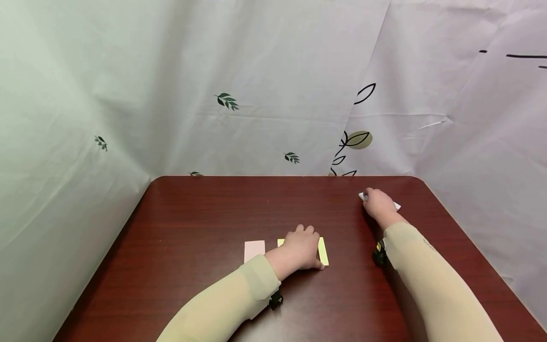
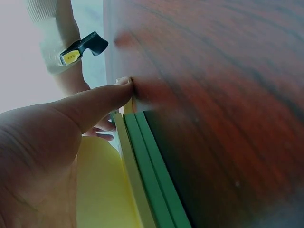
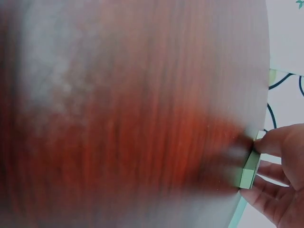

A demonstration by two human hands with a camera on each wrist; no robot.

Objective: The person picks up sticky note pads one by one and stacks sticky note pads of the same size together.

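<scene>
My left hand (image 1: 301, 247) reaches over a stack of yellow-topped sticky note pads (image 1: 323, 252) near the table's middle. Its fingers lie at the far edge and its thumb bends to the near edge. In the left wrist view, the yellow pad (image 2: 102, 185) shows beneath the palm, with two green layers (image 2: 152, 166) under it. At the back right, my right hand (image 1: 379, 203) pinches a pale, flat pad (image 1: 397, 206) between thumb and fingers. The right wrist view shows this pad's light green edge (image 3: 248, 175) close over the tabletop.
A pink note pad (image 1: 254, 250) lies just left of my left hand, partly behind the forearm. The dark red wooden table (image 1: 205, 209) has rounded far corners. White patterned cloth (image 1: 265, 95) hangs behind it and along both sides.
</scene>
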